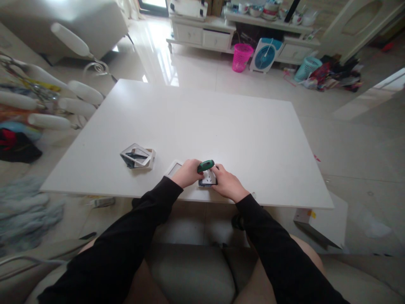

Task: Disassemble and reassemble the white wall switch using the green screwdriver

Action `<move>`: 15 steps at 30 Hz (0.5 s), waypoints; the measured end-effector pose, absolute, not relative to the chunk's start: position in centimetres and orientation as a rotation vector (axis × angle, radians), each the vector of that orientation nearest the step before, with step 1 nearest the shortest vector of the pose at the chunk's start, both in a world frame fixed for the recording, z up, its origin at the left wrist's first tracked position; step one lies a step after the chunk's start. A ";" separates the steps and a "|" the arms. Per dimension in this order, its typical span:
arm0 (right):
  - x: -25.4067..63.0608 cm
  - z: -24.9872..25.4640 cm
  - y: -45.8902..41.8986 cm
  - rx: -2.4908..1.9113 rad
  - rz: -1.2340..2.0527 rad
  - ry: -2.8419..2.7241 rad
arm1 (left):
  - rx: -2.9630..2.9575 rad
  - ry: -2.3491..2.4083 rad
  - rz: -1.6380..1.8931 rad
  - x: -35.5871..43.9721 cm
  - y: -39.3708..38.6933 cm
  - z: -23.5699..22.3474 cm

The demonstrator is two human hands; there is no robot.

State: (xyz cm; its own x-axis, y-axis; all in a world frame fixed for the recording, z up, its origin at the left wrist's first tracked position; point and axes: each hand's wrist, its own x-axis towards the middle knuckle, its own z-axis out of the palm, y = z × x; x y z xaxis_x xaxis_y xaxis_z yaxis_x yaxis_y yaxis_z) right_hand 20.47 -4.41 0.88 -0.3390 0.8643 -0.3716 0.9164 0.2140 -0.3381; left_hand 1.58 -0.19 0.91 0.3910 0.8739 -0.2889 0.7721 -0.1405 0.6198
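Observation:
Near the front edge of the white table, a white power socket with dark slots lies between my hands. My left hand is closed around a screwdriver with a green and black handle, held over the upper part of the socket; its tip is hard to make out. The fingers of my right hand grip the socket's right side. Partly under my left hand lies a white rectangular frame.
On the left of the white table sits a small open box with white frames and dark pieces in it. A white lamp with several long shades stands beyond the left edge. Past the far edge are a pink basket and a blue fan.

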 end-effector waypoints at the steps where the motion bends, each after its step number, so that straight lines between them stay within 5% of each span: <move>1: 20.5 0.9 -4.4 1.741 -0.778 2.363 | 1.935 1.406 0.190 1.6 -0.2 0.8; 15: 20.3 1.0 -4.4 1.747 -0.770 2.353 | 1.972 1.341 0.156 1.4 -0.1 1.0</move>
State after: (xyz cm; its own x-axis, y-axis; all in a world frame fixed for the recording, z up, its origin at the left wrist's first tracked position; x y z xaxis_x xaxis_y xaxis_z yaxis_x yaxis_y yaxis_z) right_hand 20.34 -4.39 0.99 -0.3314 0.8642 -0.3786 0.9208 0.2088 -0.3294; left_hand 1.38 -0.12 0.99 0.4474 0.8460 -0.2900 0.7567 -0.1852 0.6270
